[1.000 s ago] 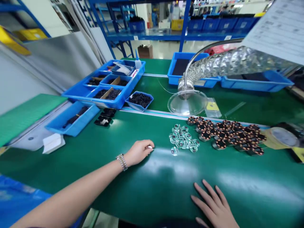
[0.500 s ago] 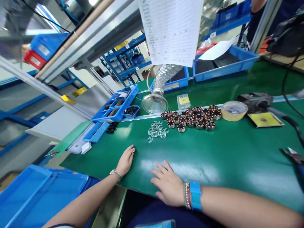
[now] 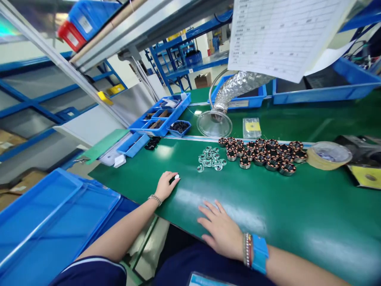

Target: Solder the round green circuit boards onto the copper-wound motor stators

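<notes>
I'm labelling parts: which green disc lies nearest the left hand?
The green disc at the near left corner of the cluster; others lie farther back or right.

1 small white piece (image 3: 177, 176); 10+ small pale-green round boards (image 3: 210, 157) — overlapping, exact no. unclear; approx. 20 copper-wound metal rings (image 3: 260, 161); 1 wide yellowish tape roll (image 3: 320, 163); 1 clear funnel-shaped plastic hood (image 3: 214, 127).
</notes>
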The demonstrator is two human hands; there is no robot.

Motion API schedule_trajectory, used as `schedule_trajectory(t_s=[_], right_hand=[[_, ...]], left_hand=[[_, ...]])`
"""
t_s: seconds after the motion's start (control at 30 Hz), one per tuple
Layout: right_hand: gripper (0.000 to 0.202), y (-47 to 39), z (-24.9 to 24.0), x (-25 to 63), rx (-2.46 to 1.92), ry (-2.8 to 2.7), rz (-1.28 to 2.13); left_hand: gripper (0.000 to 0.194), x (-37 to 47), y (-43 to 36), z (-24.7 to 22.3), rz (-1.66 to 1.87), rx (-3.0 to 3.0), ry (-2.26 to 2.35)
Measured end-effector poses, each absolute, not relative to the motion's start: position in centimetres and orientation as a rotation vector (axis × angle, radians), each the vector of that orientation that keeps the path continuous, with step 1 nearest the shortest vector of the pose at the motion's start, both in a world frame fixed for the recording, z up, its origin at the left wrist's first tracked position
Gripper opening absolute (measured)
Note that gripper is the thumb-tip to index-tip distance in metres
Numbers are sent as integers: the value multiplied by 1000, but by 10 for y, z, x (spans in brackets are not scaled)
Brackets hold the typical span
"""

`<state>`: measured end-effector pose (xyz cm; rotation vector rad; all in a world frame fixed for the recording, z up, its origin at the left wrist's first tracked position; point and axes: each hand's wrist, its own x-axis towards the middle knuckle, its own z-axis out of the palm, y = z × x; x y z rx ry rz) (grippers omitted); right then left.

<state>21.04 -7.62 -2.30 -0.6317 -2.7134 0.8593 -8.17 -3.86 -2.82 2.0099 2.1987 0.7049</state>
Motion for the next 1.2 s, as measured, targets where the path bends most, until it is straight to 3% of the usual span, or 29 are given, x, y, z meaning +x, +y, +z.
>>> schedule_trajectory(t_s=[0.33, 0.77, 1.2], right_hand=[[30, -73, -23, 205, -761, -2627, 849], [26, -78, -32, 185, -1115, -2585, 392], [26, -80, -24, 180, -1140, -2565, 414]], left_hand=[[25, -86, 10, -28, 919, 2055, 1836], [9, -107, 8, -30, 963, 2004, 1518], [24, -104, 7, -18, 831, 2013, 1444]])
